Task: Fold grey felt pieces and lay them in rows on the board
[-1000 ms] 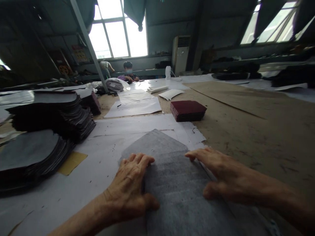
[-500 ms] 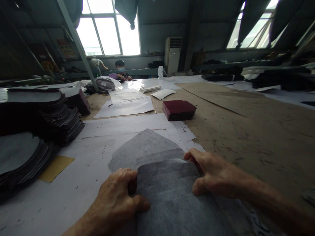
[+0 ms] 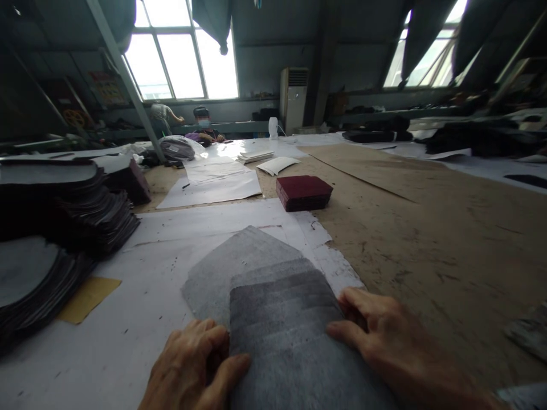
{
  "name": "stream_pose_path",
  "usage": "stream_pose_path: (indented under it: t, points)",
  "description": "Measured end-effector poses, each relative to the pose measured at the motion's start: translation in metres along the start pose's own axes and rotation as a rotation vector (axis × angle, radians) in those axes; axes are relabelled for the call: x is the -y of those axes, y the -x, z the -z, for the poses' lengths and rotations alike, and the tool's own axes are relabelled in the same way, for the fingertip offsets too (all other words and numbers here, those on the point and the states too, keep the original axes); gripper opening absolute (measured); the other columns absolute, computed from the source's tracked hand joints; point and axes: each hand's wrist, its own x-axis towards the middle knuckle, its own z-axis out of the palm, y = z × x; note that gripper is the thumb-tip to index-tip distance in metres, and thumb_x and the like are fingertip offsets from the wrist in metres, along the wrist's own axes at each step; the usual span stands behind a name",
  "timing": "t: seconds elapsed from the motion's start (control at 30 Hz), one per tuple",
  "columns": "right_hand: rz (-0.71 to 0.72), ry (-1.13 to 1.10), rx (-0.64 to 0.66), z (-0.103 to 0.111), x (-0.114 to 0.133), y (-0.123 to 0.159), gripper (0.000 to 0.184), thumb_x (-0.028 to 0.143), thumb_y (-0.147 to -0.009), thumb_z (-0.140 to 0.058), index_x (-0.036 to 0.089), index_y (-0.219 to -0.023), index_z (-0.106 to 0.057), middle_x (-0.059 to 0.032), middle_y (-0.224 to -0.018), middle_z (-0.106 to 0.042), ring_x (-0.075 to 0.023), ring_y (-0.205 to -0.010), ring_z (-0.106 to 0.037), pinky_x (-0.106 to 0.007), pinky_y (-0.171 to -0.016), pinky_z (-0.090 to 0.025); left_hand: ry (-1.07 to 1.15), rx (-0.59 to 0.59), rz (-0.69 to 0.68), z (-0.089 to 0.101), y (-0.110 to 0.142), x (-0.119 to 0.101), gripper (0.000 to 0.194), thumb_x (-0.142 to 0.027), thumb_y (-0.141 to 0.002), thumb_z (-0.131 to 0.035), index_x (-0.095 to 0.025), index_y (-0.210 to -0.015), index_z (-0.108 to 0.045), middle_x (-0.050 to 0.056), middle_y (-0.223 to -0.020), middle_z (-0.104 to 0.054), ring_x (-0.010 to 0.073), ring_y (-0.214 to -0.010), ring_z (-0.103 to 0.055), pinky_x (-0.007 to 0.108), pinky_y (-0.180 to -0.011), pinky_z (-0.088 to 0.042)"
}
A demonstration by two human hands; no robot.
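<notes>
A stack of dark grey fabric pieces [image 3: 290, 336] lies in front of me, its far edges fanned into narrow steps. My left hand [image 3: 199, 364] grips its left edge, thumb on top and fingers curled at the side. On the right edge, my right hand [image 3: 371, 336] pinches in the same way, thumb over the top and fingertips hidden at the side. Beyond the stack, partly under it, a lighter grey pointed piece [image 3: 239, 256] rests flat on white paper [image 3: 149, 250].
Tall stacks of dark cut pieces [image 3: 98, 210] stand at the left beside a yellow card [image 3: 89, 299]. A maroon stack [image 3: 303, 191] sits ahead on brown board [image 3: 427, 239]. White sheets [image 3: 213, 182] lie farther off. A masked person [image 3: 203, 128] is at the far end.
Both hands have closed on the grey stack's edges and drawn nearer to me. More of the lighter piece shows beyond it. My view has turned slightly right.
</notes>
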Motion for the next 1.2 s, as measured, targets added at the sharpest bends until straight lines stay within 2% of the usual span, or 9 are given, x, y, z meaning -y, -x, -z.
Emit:
stream_pose_path:
  t: [0.13, 0.4, 0.67, 0.8, 0.93, 1.2]
  points:
    - [0.016, 0.015, 0.025, 0.0, -0.001, 0.0, 0.017, 0.028, -0.073, -0.049, 0.022, -0.062, -0.038, -0.0009, -0.067, -0.055, -0.0176, -0.066, -0.051, -0.031, -0.061, -0.035, 0.011, 0.059, 0.086, 0.003, -0.004, -0.005, 0.031, -0.039, -0.072, -0.042, -0.019, -0.051, -0.03, 0.0, -0.064, -0.047, 0.0172, -0.07, -0.048, 0.031, -0.069, -0.034]
    - [0.006, 0.053, 0.103, 0.003, -0.002, -0.008, 0.02, 0.026, -0.073, -0.046, 0.021, -0.059, -0.034, -0.0031, -0.071, -0.056, -0.0192, -0.07, -0.053, -0.032, -0.063, -0.036, 0.128, 0.102, 0.186, 0.008, -0.009, -0.01, 0.032, -0.038, -0.062, -0.048, -0.018, -0.045, -0.029, -0.002, -0.057, -0.041, 0.0153, -0.063, -0.044, 0.027, -0.059, -0.03]
    - [0.001, 0.047, 0.126, 0.003, -0.003, -0.012, 0.019, 0.028, -0.071, -0.048, 0.021, -0.058, -0.037, -0.0007, -0.063, -0.056, -0.0157, -0.06, -0.052, -0.029, -0.057, -0.036, 0.079, 0.092, 0.202, 0.006, -0.012, -0.011, 0.029, -0.033, -0.06, -0.051, -0.018, -0.042, -0.034, -0.002, -0.054, -0.041, 0.0147, -0.062, -0.045, 0.027, -0.057, -0.028]
    - [-0.092, 0.018, 0.12, 0.002, -0.006, -0.016, 0.015, 0.032, -0.067, -0.052, 0.021, -0.061, -0.043, 0.0005, -0.062, -0.058, -0.0152, -0.059, -0.053, -0.028, -0.054, -0.036, -0.025, 0.105, 0.194, 0.008, -0.013, -0.017, 0.03, -0.032, -0.061, -0.049, -0.017, -0.042, -0.031, -0.002, -0.052, -0.039, 0.0146, -0.06, -0.043, 0.028, -0.059, -0.026]
    - [-0.182, -0.011, 0.079, 0.002, -0.004, -0.017, 0.015, 0.033, -0.062, -0.057, 0.022, -0.07, -0.05, 0.0012, -0.064, -0.062, -0.0158, -0.061, -0.056, -0.027, -0.054, -0.037, -0.106, 0.126, 0.171, 0.009, -0.012, -0.018, 0.027, -0.035, -0.064, -0.046, -0.018, -0.047, -0.034, 0.0, -0.061, -0.045, 0.0175, -0.069, -0.044, 0.031, -0.065, -0.028]
    - [-0.147, 0.036, 0.037, 0.005, 0.002, -0.011, 0.012, 0.029, -0.063, -0.055, 0.022, -0.062, -0.046, 0.0005, -0.061, -0.061, -0.0164, -0.058, -0.055, -0.027, -0.051, -0.033, -0.118, 0.126, 0.128, 0.005, -0.01, -0.012, 0.028, -0.037, -0.07, -0.044, -0.019, -0.051, -0.035, 0.001, -0.067, -0.051, 0.0204, -0.075, -0.048, 0.035, -0.073, -0.03]
